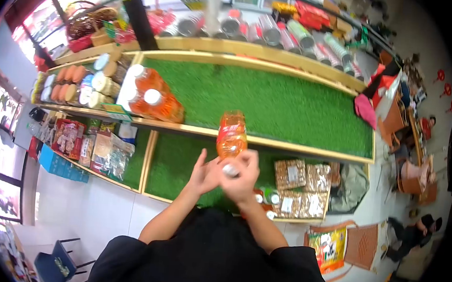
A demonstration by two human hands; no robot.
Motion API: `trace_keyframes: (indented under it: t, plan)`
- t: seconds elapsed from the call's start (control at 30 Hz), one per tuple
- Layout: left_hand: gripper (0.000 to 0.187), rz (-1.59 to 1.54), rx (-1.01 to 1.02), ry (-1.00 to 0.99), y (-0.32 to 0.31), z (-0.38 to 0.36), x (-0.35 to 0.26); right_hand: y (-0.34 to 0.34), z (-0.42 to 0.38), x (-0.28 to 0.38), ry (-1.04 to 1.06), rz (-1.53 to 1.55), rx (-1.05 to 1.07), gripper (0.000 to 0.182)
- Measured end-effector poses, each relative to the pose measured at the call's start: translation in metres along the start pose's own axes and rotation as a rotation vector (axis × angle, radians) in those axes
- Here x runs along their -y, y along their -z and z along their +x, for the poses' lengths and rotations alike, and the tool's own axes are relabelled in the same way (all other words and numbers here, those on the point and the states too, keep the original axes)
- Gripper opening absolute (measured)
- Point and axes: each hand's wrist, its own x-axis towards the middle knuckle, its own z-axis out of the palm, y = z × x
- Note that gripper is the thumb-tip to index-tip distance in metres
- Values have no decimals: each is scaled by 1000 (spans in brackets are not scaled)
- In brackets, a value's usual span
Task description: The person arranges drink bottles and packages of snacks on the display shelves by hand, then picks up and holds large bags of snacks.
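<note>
My right hand (243, 178) is closed around the neck of a clear bottle of orange liquid (232, 133) with a red label. Its white cap (230, 169) points towards me and its base points away, over the shelf edge. My left hand (204, 175) is just beside the cap, thumb stretched out; its other fingers are partly hidden by the right hand. Similar orange bottles (160, 107) with white caps stand at the left of the upper green shelf (260, 101). More capped bottles (269, 196) are low down, partly covered by my right arm.
Clear packs of brown goods (290, 174) lie on the lower shelf (177, 164), right side. Jars (104, 84) line the far left. Cans (270, 31) lie along the top rack. A chair (361, 247) holding a yellow bag (327, 247) stands at right. People are in the background.
</note>
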Motion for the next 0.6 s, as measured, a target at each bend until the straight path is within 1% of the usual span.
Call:
trace_keyframes:
  t: [0.03, 0.07, 0.1, 0.17, 0.2, 0.23, 0.3, 0.33, 0.37, 0.43, 0.47, 0.5, 0.53, 0.57, 0.6]
  plan:
    - [85, -47, 19, 9, 2, -8, 14, 9, -22, 1, -10, -18, 32, 19]
    - [95, 91, -67, -59, 5, -13, 27, 21, -39, 5, 53, -65, 17, 20]
    - [93, 24, -77, -35, 12, -15, 32, 29, -51, 10, 127, -106, 0, 21]
    - [87, -78, -129, 20, 16, -22, 37, 41, -74, 12, 46, -47, 83, 20]
    - [78, -67, -260, 82, 29, -23, 35, 41, -81, 7, 42, -22, 142, 20]
    - [71, -61, -394, 148, 51, -27, 37, 36, -93, -4, -4, 23, 196, 18]
    - [52, -85, -519, 156, 99, -39, 50, 20, -122, -24, -210, 17, 294, 16]
    - [50, -93, -585, 189, 135, -49, 54, 11, -133, -33, -323, -7, 357, 17]
    - [48, -93, -638, 232, 163, -53, 56, 0, -152, -45, -402, -24, 337, 14]
    - [47, -79, -772, 312, 186, -58, 60, -17, -175, -56, -519, -79, 326, 13]
    - [50, 7, -785, 323, 197, -62, 64, -26, -187, -63, -509, -118, 297, 13]
    - [54, 45, -568, 301, 237, -74, 70, -35, -201, -68, -507, -162, 284, 13]
    - [59, 55, -318, 259, 261, -82, 78, -45, -212, -72, -571, -202, 275, 15]
    - [66, 83, -343, 353, 266, -86, 75, -51, -220, -71, -634, -237, 278, 16]
    - [73, -9, -358, 509, 272, -83, 70, -52, -224, -71, -660, -261, 280, 16]
